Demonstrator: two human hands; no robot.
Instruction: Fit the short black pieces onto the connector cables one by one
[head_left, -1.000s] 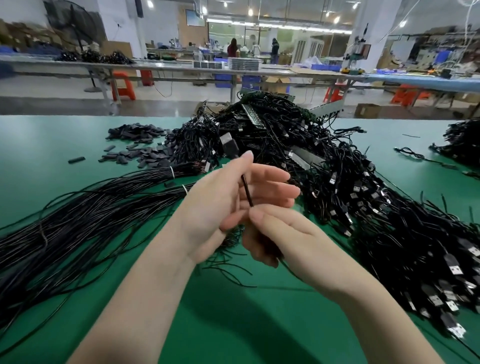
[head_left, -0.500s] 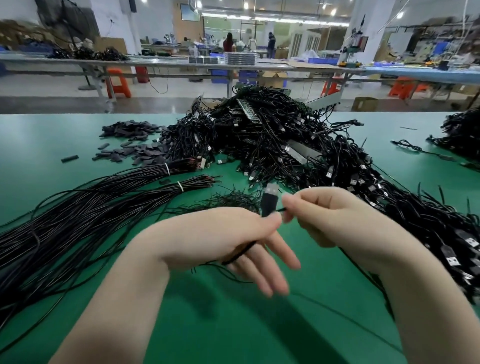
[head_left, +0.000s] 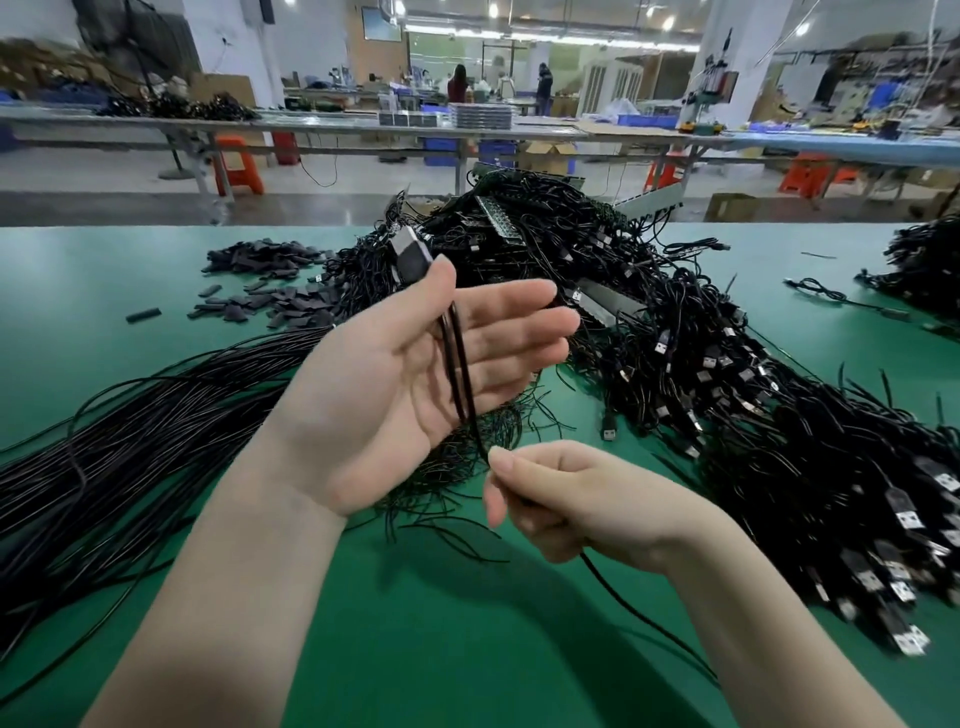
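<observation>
One thin black connector cable (head_left: 457, 358) runs doubled across the palm of the left hand (head_left: 415, 379), whose thumb pins its black plug (head_left: 413, 260) upright while the four fingers lie straight. The right hand (head_left: 571, 499), nearer and lower, pinches the same cable between thumb and curled fingers. On the green table (head_left: 78, 291), the short black pieces (head_left: 270, 291) lie in two loose heaps far left, too many to count. One large tangle of plugged cables (head_left: 701, 364) spreads right; one bundle of plain black wires (head_left: 130, 431) lies left.
</observation>
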